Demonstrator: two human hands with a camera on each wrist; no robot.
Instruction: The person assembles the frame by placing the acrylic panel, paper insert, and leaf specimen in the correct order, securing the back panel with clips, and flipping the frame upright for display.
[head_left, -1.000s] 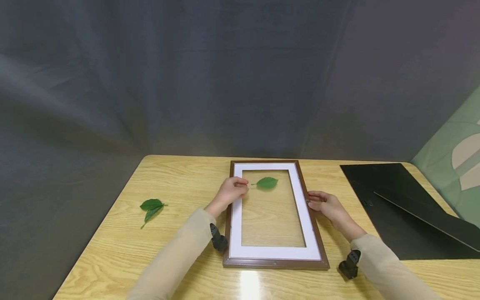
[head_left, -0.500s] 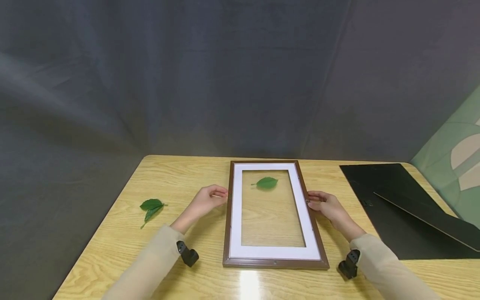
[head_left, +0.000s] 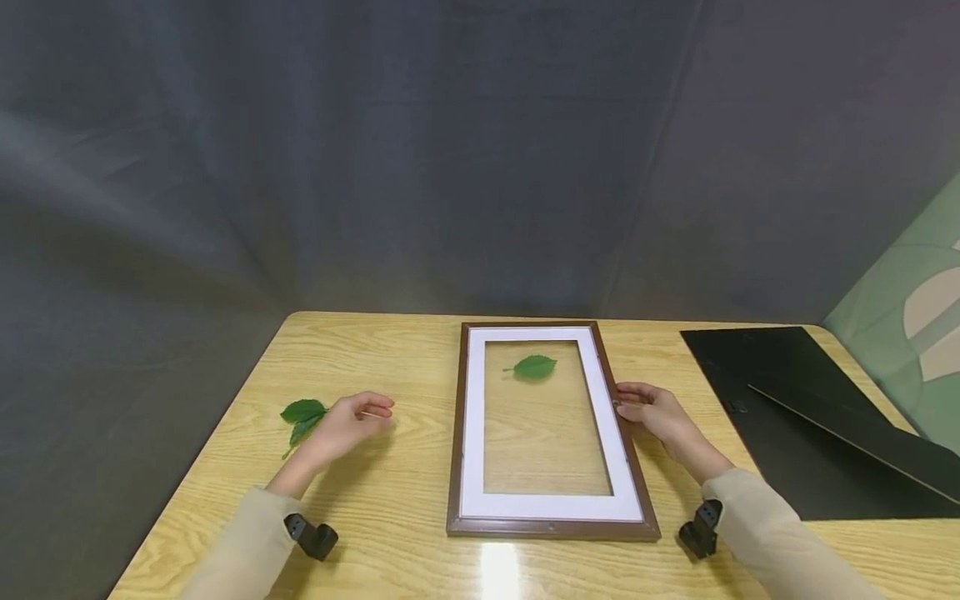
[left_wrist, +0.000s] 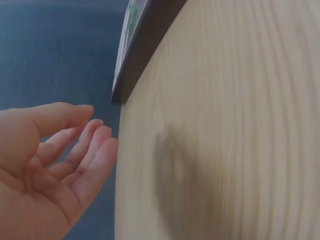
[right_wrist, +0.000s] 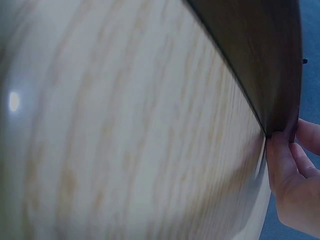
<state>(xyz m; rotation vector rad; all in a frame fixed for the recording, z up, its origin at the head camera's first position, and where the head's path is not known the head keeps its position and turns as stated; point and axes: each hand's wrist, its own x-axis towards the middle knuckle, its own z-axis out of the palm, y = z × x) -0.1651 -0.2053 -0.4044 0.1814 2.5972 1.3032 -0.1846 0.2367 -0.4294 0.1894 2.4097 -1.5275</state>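
A brown picture frame (head_left: 555,527) with a white mat (head_left: 474,433) lies on the wooden table. One green leaf (head_left: 535,367) rests inside the mat's opening, near the top. My right hand (head_left: 660,417) holds the frame's right side; the right wrist view has its fingers and thumb pinching the edge. Between the frame and two overlapping leaves (head_left: 302,409) at the left is my left hand (head_left: 347,429). It hovers over the table, fingers loosely bent and holding nothing, and partly covers those leaves. In the left wrist view a gap shows between thumb and fingers.
A black backing board (head_left: 780,367) lies at the right, its stand flap (head_left: 862,433) raised at an angle. Behind the table (head_left: 405,350) hangs a dark grey curtain (head_left: 480,167). A green patterned panel (head_left: 915,333) stands at the far right.
My left hand has moved left and nearer, away from the leaf inside the frame, past the frame's left edge and toward the two leaves. The right hand and the frame have stayed put.
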